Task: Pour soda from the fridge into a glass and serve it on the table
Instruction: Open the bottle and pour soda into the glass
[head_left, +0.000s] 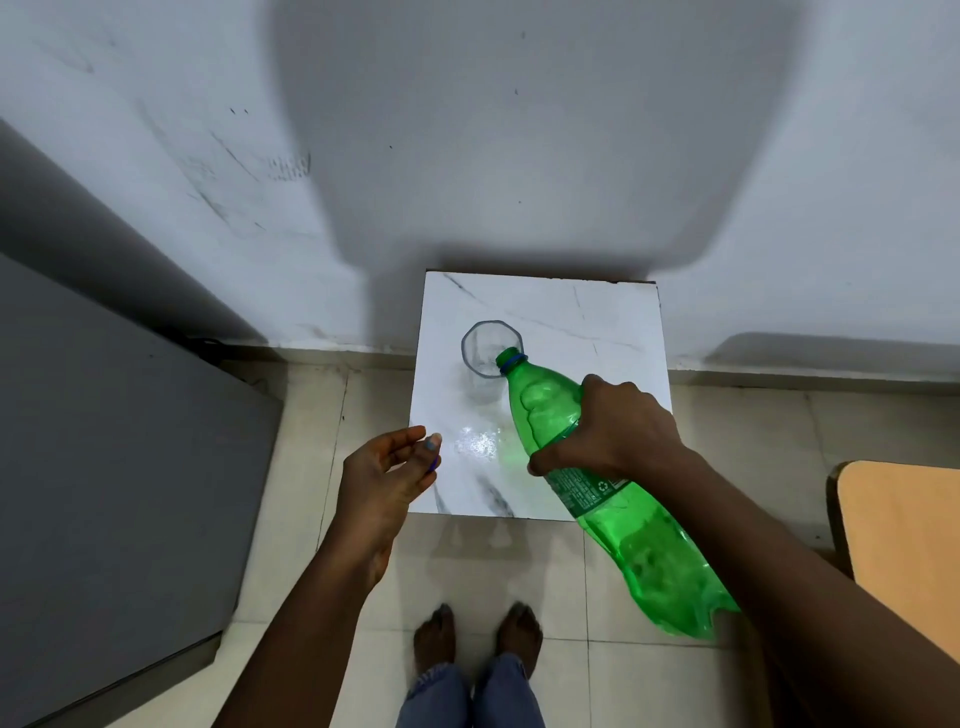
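Note:
A clear glass (485, 358) stands upright on a small white marble-patterned table (587, 322) against the wall. My right hand (610, 428) grips a large green soda bottle (618, 499) around its upper body. The bottle is uncapped and tilted, its mouth resting over the glass rim. My left hand (387, 475) hovers at the table's left front corner and pinches the small blue bottle cap (432, 453) in its fingertips. I cannot make out liquid in the glass.
A grey fridge (104, 467) fills the left side. An orange-topped table (904, 535) juts in at the right edge. My bare feet (478, 639) stand on beige floor tiles just in front of the small table. A white wall rises behind.

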